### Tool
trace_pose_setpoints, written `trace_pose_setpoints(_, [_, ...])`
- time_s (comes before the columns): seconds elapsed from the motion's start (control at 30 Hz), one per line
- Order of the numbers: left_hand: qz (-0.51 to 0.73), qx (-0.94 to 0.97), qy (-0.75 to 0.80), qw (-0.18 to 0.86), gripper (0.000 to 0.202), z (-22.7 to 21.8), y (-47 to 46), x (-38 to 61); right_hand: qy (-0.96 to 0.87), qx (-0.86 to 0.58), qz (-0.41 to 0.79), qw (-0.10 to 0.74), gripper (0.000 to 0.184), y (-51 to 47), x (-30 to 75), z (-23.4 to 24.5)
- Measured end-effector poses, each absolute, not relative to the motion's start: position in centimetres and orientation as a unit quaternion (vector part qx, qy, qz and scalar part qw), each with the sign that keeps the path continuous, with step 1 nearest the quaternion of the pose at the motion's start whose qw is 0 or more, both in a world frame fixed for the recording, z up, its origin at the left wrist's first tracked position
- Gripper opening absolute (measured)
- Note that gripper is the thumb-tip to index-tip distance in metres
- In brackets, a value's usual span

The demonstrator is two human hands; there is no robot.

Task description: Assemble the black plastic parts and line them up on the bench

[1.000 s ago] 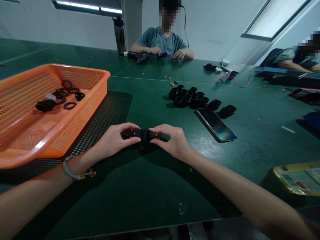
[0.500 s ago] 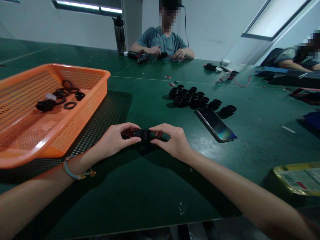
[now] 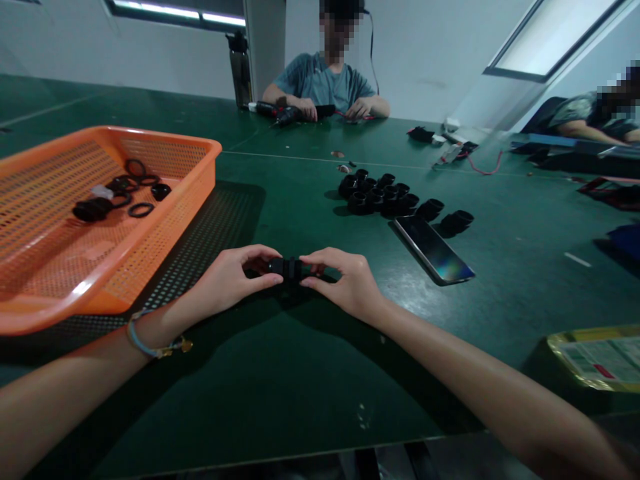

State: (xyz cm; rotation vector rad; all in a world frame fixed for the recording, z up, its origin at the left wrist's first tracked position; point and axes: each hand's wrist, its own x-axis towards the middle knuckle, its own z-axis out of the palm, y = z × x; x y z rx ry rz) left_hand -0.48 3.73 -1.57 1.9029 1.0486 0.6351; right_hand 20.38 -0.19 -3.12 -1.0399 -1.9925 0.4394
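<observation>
Both my hands meet at the middle of the green table [image 3: 310,373], pinching one small black cylindrical part [image 3: 287,268] between them. My left hand [image 3: 227,280] grips its left end with thumb and fingers closed; a bracelet sits on that wrist. My right hand [image 3: 345,280] is closed on the right end. Beyond them lies a cluster of several black cylindrical parts [image 3: 383,195]. An orange perforated basket [image 3: 165,220] at my left holds black rings and a few black parts [image 3: 123,193].
A phone [image 3: 433,248] lies face up right of my hands. A yellow-rimmed tray [image 3: 597,357] sits at the near right. A person across the table handles tools; another person sits at the far right among cables. A dark bottle [image 3: 240,67] stands at the back.
My hands and the black part have stayed in place. The person across the table has shifted their hands slightly.
</observation>
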Motion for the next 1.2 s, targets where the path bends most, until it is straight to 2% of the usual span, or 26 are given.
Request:
trace_pose_setpoints(0.13, [0.256, 0.761, 0.422, 0.421, 0.039, -1.49, 3.74, -0.48, -0.796, -0.412, 0.161, 0.413, 0.028, -0.14, 20.37, -3.26])
trace_pose_setpoints(0.27, [0.256, 0.762, 0.418, 0.423, 0.039, -1.56, 3.78, -0.49, -0.795, -0.410, 0.145, 0.422, 0.022, -0.18, 20.26, -3.20])
trace_pose_setpoints(0.4, [0.254, 0.760, 0.418, 0.427, 0.038, -1.59, 3.78, -0.49, -0.794, -0.418, 0.152, 0.414, 0.026, -0.31, 20.19, -2.95])
trace_pose_setpoints(1.2, [0.255, 0.759, 0.421, 0.426, 0.040, -1.66, 3.77, -0.52, -0.801, -0.410, 0.156, 0.407, 0.025, -0.21, 20.35, -3.08])
